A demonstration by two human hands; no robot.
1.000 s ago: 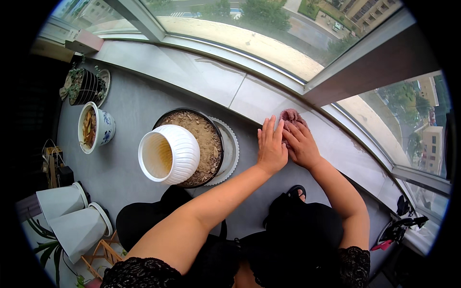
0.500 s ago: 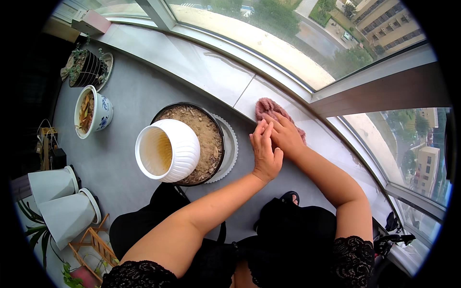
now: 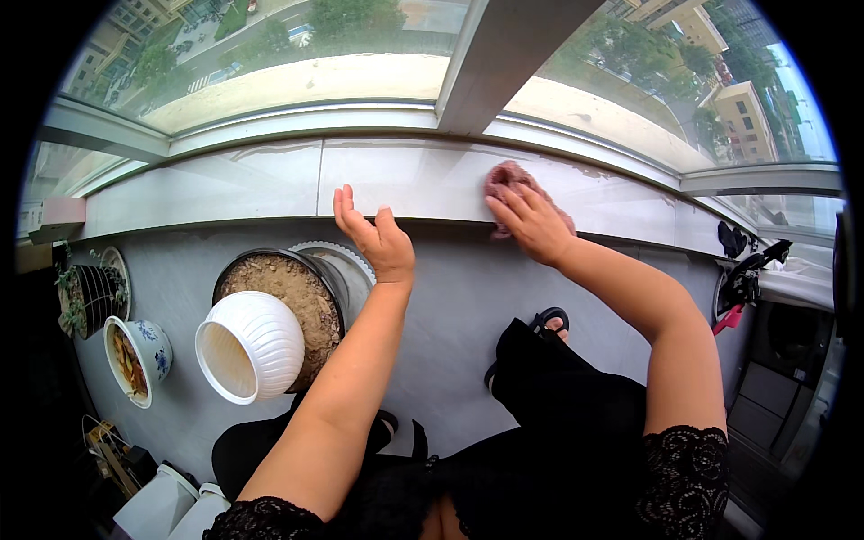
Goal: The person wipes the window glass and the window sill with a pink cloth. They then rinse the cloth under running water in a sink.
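Directly beneath the right grip (image 3: 538,225), pink cloth (image 3: 520,174).

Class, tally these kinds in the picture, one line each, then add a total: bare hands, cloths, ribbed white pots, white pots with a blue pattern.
Bare hands: 2 (left hand, right hand)
Cloth: 1
Ribbed white pot: 1
White pot with a blue pattern: 1
Total: 5
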